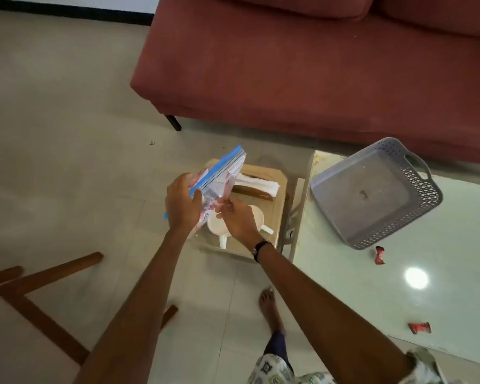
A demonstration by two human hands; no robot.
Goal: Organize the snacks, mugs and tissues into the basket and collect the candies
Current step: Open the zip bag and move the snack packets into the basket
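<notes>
A tiled floor runs under a red sofa [316,65] at twelve o'clock. Our left hand [180,203] grips the zip bag [219,178]; our right hand [237,217] pinches its open edge above the mugs [233,220]. We should probably hold the mouth wide before gathering the candies [379,254] from the worktop [399,286] at four o'clock, beside the tilted basket [372,192]. The bag's contents blur; the tissues [258,185] sit partly hidden.

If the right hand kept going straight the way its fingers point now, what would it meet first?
The right hand points up-left at the clear zip bag that the left hand grips. Its fingertips already pinch the bag, so it meets that first.
</notes>
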